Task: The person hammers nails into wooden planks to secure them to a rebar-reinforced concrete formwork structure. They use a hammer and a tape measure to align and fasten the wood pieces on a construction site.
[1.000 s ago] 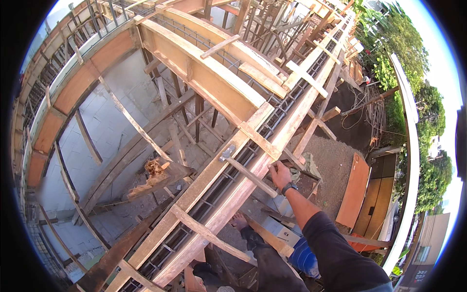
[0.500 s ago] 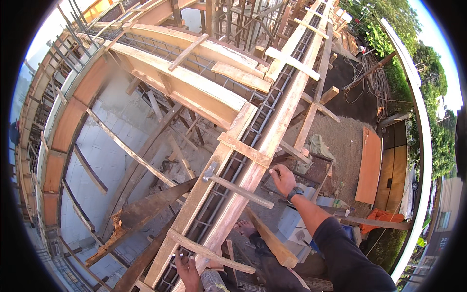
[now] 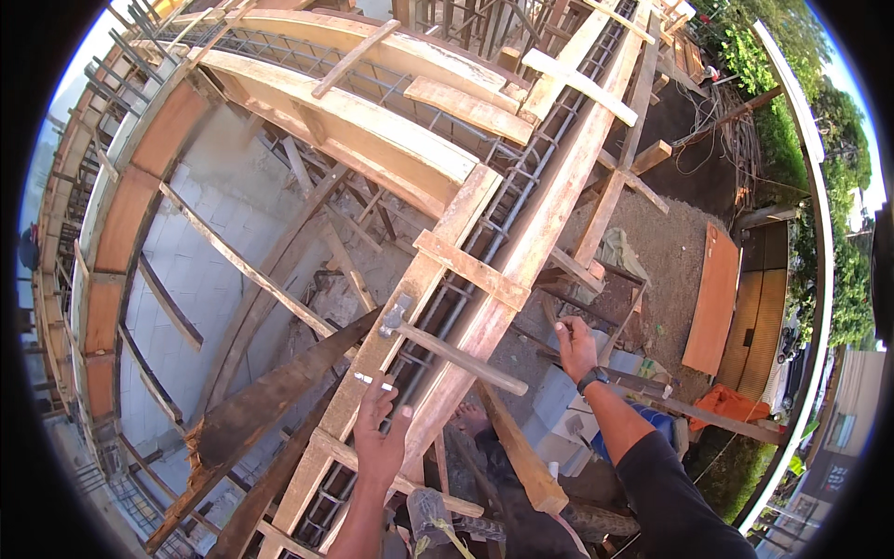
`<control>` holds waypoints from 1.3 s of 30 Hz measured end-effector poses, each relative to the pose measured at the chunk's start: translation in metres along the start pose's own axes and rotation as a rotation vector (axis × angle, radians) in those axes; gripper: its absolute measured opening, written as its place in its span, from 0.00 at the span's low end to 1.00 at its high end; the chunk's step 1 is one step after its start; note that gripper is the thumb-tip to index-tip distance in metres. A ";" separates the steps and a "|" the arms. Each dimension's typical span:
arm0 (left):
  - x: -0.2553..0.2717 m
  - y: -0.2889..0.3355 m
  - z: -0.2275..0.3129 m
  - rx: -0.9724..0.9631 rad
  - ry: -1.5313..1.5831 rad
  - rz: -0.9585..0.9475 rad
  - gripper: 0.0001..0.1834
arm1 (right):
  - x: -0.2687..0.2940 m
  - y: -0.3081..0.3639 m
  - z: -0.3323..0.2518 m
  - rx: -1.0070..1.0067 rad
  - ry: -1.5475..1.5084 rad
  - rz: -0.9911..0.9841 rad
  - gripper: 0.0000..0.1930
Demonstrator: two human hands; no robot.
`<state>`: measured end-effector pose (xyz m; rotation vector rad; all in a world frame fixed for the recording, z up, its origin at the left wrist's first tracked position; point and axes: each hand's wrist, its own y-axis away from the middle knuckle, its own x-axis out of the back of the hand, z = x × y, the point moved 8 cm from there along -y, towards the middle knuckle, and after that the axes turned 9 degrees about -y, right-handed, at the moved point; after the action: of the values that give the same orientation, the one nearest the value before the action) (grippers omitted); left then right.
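A hammer (image 3: 461,354) lies across the wooden beam form (image 3: 466,214), its metal head on the left board and its wooden handle reaching past the right board. My left hand (image 3: 379,443) is over the form just below the hammer head, not touching it. Between its outstretched fingers sits a small white stick, like a cigarette. Off to the right of the form, my right hand (image 3: 577,349) hangs in the air with curled fingers, a dark watch on the wrist. Whatever its fingertips may hold is too small to make out.
Steel rebar (image 3: 507,219) runs inside the form, bridged by a wooden cross-cleat (image 3: 470,268). Below left are loose timbers (image 3: 270,391) and a block wall (image 3: 200,261). My bare foot (image 3: 472,416) shows low down, near an upright timber (image 3: 521,456). An orange cloth (image 3: 731,410) lies right.
My left hand has moved up along the form toward the hammer, with the white stick still in its fingers. My right hand has shifted slightly right. The view has tilted a little.
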<state>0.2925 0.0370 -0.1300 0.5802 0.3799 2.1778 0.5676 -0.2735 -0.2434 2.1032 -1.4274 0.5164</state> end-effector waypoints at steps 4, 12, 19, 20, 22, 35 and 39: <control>-0.002 0.071 0.141 -0.125 0.380 -0.300 0.35 | -0.023 0.030 -0.003 -0.024 -0.047 -0.088 0.13; 0.025 0.131 0.218 -0.142 0.555 -0.465 0.28 | -0.081 0.101 -0.072 0.217 0.306 -0.268 0.29; 0.067 0.185 0.211 -0.226 0.498 -0.510 0.24 | -0.126 0.082 -0.062 0.102 0.309 -0.414 0.25; 0.074 0.193 0.210 -0.236 0.488 -0.512 0.23 | -0.125 0.082 -0.072 0.111 0.365 -0.438 0.25; 0.091 0.212 0.208 -0.255 0.465 -0.515 0.22 | -0.121 0.078 -0.088 0.063 0.487 -0.468 0.24; 0.178 0.448 0.109 0.156 -0.645 -0.634 0.18 | -0.029 0.246 -0.186 -0.066 -0.233 -0.429 0.11; 0.187 0.486 0.099 0.073 -0.751 -0.437 0.22 | -0.025 0.313 -0.259 -0.170 -0.379 -0.456 0.09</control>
<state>-0.0740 -0.1050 0.2262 1.1733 0.1521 1.4069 0.2640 -0.1848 0.0133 2.3636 -1.0686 -0.1844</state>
